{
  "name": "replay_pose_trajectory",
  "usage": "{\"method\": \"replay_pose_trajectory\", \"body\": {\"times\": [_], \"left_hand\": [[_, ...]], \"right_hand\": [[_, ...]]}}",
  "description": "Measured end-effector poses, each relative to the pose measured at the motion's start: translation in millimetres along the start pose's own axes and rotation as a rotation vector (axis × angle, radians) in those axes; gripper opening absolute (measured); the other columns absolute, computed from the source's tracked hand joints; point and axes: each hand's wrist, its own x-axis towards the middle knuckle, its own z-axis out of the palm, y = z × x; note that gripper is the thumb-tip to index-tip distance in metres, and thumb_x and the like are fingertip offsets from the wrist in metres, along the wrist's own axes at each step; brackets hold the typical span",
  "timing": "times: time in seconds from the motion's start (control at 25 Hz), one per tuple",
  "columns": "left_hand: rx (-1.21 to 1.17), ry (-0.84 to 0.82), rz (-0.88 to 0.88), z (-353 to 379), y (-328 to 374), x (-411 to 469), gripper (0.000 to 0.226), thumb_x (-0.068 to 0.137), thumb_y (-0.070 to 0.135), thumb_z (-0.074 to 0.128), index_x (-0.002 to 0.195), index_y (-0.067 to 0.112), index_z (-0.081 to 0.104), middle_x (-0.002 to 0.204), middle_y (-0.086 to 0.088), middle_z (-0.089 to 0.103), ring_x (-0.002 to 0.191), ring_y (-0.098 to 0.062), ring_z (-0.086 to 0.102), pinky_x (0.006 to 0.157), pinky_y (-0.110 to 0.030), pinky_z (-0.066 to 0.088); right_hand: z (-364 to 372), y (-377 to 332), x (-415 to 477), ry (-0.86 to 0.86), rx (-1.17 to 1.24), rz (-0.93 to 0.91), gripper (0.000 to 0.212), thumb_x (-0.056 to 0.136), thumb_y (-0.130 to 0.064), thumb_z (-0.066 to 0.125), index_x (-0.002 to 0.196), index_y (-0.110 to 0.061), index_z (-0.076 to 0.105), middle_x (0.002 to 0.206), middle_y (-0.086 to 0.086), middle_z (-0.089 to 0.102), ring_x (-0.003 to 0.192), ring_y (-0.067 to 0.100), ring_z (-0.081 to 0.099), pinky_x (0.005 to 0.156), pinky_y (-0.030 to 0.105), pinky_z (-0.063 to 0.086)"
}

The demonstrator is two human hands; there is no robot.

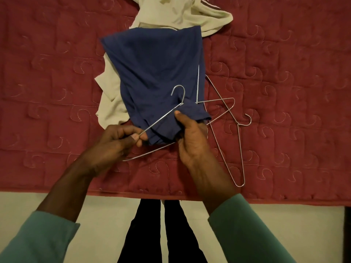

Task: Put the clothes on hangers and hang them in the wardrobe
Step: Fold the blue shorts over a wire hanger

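Pinching wire hanger (161, 118) corner, left hand (114, 143), right hand (190, 137) gripping blue garment (155, 63) just beside

Red quilted bedspread (57, 92); pale floor (106, 215) at near edge.

Bed (284, 54), red quilted cover. Blue garment (155, 69) lay folded near its front edge, on top of a cream garment (171, 14) that showed beyond it and at its left side. Left hand (114, 143) pinched one shoulder end of a wire hanger (161, 119); the hook lay over the blue cloth, and the lower wire showed below the garment's near end. Right hand (191, 137) gripped that near end, thumb on top. Loose hangers (238, 125) lay overlapped just right of the blue garment. Green sleeves (247, 234) on both arms.
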Motion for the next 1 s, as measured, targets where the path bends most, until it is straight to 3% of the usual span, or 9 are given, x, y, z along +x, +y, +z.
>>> {"method": "replay_pose_trajectory", "body": {"times": [0.08,0.16,0.24,0.36,0.48,0.6,0.76,0.88,1.0], "left_hand": [[-0.119,-0.098,-0.039,-1,-2,-4,0.018,0.101,0.015,0.059,0.1,0.006,0.074,0.075,-0.005,0.058,0.044,-0.001,0.03,0.041,-0.013,0.027],[-0.239,-0.201,-0.052,-4,-1,-5,0.038,0.084,0.043,0.08,0.102,0.009,0.077,0.077,-0.005,0.057,0.043,0.0,0.028,0.04,-0.012,0.025],[-0.225,-0.19,-0.028,-7,-2,3,0.053,0.072,0.053,0.086,0.105,0.012,0.079,0.078,-0.004,0.059,0.043,-0.001,0.028,0.04,-0.013,0.022],[-0.134,-0.036,-0.01,-10,-2,21,0.025,0.095,0.026,0.064,0.108,0.008,0.075,0.078,-0.004,0.06,0.043,-0.001,0.03,0.039,-0.013,0.024],[-0.108,0.093,-0.003,-11,-5,34,0.024,0.105,0.004,0.048,0.106,0.009,0.072,0.072,0.004,0.062,0.043,0.0,0.031,0.04,-0.012,0.024],[-0.119,0.237,0.043,-24,-1,50,0.027,0.107,0.004,0.046,0.103,0.013,0.071,0.069,0.013,0.063,0.044,0.002,0.035,0.043,-0.011,0.027],[0.057,0.415,0.211,-51,34,90,0.033,0.11,0.006,0.043,0.095,0.023,0.067,0.08,0.007,0.062,0.058,0.004,0.053,0.055,-0.009,0.039],[0.203,0.472,0.31,-72,65,124,0.04,0.109,0.002,0.037,0.088,0.026,0.061,0.081,0.004,0.059,0.056,0.007,0.055,0.059,-0.008,0.04],[0.288,0.515,0.284,-98,81,155,0.041,0.108,0.007,0.037,0.083,0.03,0.061,0.077,0.005,0.06,0.055,0.002,0.051,0.059,-0.019,0.043]], "right_hand": [[0,7,-6,0.059,-0.093,-0.07,0.041,0.088,-0.005,0.073,0.127,-0.012,0.063,0.12,0.006,0.074,0.11,0.026,0.072,0.099,0.051,0.056],[2,5,-15,0.079,-0.141,-0.122,0.039,0.092,-0.01,0.07,0.13,-0.016,0.061,0.122,0.002,0.073,0.11,0.023,0.071,0.098,0.052,0.057],[5,0,-23,0.107,-0.21,-0.165,0.039,0.096,-0.013,0.066,0.135,-0.016,0.059,0.125,0.0,0.071,0.11,0.019,0.07,0.097,0.046,0.058],[11,-6,-26,0.139,-0.256,-0.17,0.036,0.099,-0.012,0.063,0.135,-0.013,0.059,0.125,0.002,0.07,0.108,0.016,0.07,0.094,0.032,0.059],[10,-10,-19,0.134,-0.192,-0.19,0.032,0.097,-0.007,0.061,0.128,-0.013,0.065,0.12,0.003,0.073,0.105,0.02,0.072,0.089,0.037,0.06],[-2,-6,-14,0.163,-0.114,-0.179,0.027,0.095,-0.004,0.059,0.12,-0.01,0.069,0.116,0.009,0.075,0.101,0.025,0.072,0.079,0.038,0.06],[-24,9,-6,0.115,0.021,-0.174,0.032,0.098,0.002,0.053,0.122,-0.008,0.069,0.115,0.006,0.076,0.106,0.024,0.073,0.093,0.037,0.058],[-41,21,2,0.133,0.039,-0.07,0.029,0.098,0.001,0.05,0.116,-0.009,0.071,0.104,0.002,0.078,0.097,0.021,0.073,0.084,0.033,0.057],[-50,24,13,0.16,0.068,-0.003,0.022,0.093,-0.004,0.058,0.108,-0.012,0.072,0.105,0.004,0.077,0.1,0.026,0.071,0.079,0.035,0.057]]}}
